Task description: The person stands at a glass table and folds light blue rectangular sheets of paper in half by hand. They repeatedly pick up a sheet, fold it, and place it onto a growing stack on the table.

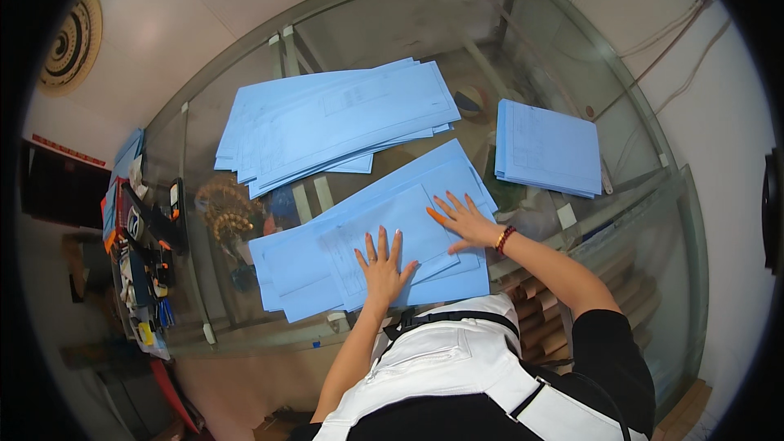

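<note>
Blue paper sheets (294, 257) lie in an overlapping, fanned pile on a glass-topped counter, right before me. My left hand (384, 269) rests flat on the top sheet with its fingers spread. To its right, my right hand (462, 220) presses on the same pile near the upper right part, fingers apart, an orange cover on one finger. Beyond them lies a larger fanned stack of blue sheets (349, 116) with faint printed lines. A smaller, neater stack of blue sheets (548, 147) sits to the right. Neither hand grips anything.
The glass counter (392, 49) has a metal frame. At its left end are a black tape dispenser (153, 220) and a crowded holder of pens and tools (144, 282). Rolled material (551, 312) shows below the right front edge. A woven round hat (72, 43) hangs on the wall.
</note>
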